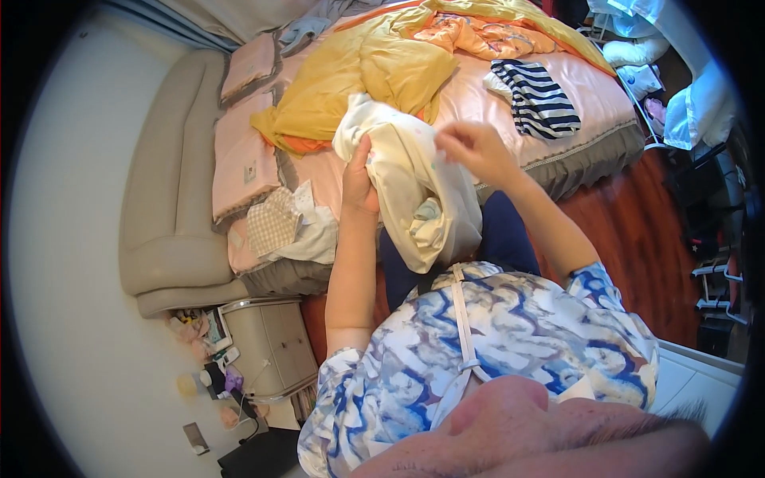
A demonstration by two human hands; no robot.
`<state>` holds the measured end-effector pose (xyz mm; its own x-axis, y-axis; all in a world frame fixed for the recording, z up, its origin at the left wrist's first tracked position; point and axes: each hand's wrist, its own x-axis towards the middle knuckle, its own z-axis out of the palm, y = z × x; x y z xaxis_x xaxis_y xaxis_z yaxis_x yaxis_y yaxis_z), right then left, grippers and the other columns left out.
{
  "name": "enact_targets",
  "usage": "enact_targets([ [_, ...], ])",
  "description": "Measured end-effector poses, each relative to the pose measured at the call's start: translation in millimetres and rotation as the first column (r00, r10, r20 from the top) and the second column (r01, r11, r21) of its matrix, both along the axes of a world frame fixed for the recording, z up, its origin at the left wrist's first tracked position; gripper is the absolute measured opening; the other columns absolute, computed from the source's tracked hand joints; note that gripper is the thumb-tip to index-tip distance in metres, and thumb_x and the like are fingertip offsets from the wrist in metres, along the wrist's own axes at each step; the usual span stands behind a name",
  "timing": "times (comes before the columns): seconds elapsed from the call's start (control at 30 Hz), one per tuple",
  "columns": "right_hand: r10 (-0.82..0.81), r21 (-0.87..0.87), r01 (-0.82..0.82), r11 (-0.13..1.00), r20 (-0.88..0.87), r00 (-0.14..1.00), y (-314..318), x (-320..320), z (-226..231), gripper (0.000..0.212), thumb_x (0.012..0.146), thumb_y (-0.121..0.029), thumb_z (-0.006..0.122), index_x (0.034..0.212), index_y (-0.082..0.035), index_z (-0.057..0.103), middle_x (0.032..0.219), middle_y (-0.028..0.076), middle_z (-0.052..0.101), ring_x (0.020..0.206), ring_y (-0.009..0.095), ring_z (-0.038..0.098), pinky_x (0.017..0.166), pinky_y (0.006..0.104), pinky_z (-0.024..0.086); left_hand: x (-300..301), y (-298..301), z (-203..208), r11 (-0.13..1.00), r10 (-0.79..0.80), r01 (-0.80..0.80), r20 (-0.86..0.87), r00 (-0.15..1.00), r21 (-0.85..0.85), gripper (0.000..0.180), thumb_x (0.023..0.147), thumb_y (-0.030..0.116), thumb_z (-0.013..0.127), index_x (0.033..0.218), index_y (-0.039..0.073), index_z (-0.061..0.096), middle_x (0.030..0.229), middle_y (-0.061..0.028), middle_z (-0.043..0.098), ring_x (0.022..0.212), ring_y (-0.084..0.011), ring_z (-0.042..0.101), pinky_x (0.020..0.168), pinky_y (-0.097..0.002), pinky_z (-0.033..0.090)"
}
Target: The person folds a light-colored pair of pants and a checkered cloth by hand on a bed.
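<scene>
Cloth, creamy white with small pale spots, hung bunched in front of the person, just above the middle of the view and over the dark blue trousers as seen from above. Taking that bundle as the centre of the dial, the left hand was at nine o'clock, clamped on its edge with the thumb on the near face and the other fingers hidden behind. The right hand was at two o'clock, its fingers bent close against the upper edge; whether they pinched the material could not be told. Toward six o'clock on the bundle, an open fold showed a crumpled inner part with a bluish print.

A bed with a pink sheet stretched from nine o'clock round to two. On it, a mustard blanket lay rumpled between eleven and twelve, orange bedding at one, and a black-and-white striped garment at two. Pink cushions lay at nine and ten, before the beige headboard. A checked cloth sat between eight and nine, a bedside cabinet stood at seven, and reddish wooden floor showed between three and four.
</scene>
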<state>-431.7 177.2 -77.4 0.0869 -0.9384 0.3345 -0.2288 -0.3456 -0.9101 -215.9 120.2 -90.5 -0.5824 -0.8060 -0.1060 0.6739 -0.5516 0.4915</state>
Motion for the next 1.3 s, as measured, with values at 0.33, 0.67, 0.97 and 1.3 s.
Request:
enact_targets([
  [0.33, 0.079, 0.148, 0.030, 0.989, -0.677, 0.731, 20.7, 32.8, -96.6, 0.026, 0.083, -0.030, 0.060, 0.088, -0.005, 0.067, 0.081, 0.020, 0.065, 0.076, 0.037, 0.064, 0.070, 0.0465, 0.050, -2.6, 4.3, -0.6, 0.990, 0.132, -0.133, 0.015, 0.991, 0.050, 0.043, 0.098, 0.031, 0.046, 0.129, 0.001, 0.047, 0.125, -0.0159, 0.057, 0.112, -0.0306, 0.057, 0.097, -0.0448, 0.046],
  [0.67, 0.362, -0.337, -0.133, 0.932, 0.846, 0.393, -5.5, -57.5, 58.4, 0.023, 0.096, -0.014, 0.052, 0.116, -0.004, 0.056, 0.109, 0.007, 0.064, 0.099, 0.016, 0.063, 0.089, 0.0334, 0.051, 31.4, -6.7, -57.8, 0.966, 0.248, -0.258, 0.350, 0.903, -0.019, 0.033, 0.095, 0.020, 0.055, 0.118, -0.002, 0.054, 0.114, -0.0137, 0.062, 0.103, -0.0261, 0.062, 0.089, -0.0386, 0.051],
  [0.97, -0.105, -0.145, 0.575, 0.806, 0.920, 0.379, 5.6, -195.4, 37.8, 0.028, 0.097, -0.020, 0.047, 0.117, -0.002, 0.054, 0.107, 0.010, 0.064, 0.094, 0.021, 0.065, 0.083, 0.0369, 0.055, 71.2, -5.8, -41.3, 0.936, 0.350, -0.339, 0.170, 0.921, -0.092, 0.042, 0.100, 0.028, 0.045, 0.127, -0.003, 0.049, 0.126, -0.0139, 0.057, 0.115, -0.0273, 0.055, 0.098, -0.0391, 0.044],
  [1.3, -0.281, 0.116, 0.263, 0.958, 0.183, 0.942, -27.0, -74.1, -26.9, 0.035, 0.092, -0.017, 0.059, 0.125, -0.004, 0.054, 0.106, 0.009, 0.065, 0.079, 0.013, 0.066, 0.062, 0.0228, 0.053, 36.4, -12.2, 30.1, 0.934, 0.255, -0.203, 0.147, 0.956, -0.295, 0.036, 0.098, 0.024, 0.048, 0.124, -0.001, 0.050, 0.120, -0.0114, 0.059, 0.109, -0.0227, 0.058, 0.095, -0.0369, 0.047],
])
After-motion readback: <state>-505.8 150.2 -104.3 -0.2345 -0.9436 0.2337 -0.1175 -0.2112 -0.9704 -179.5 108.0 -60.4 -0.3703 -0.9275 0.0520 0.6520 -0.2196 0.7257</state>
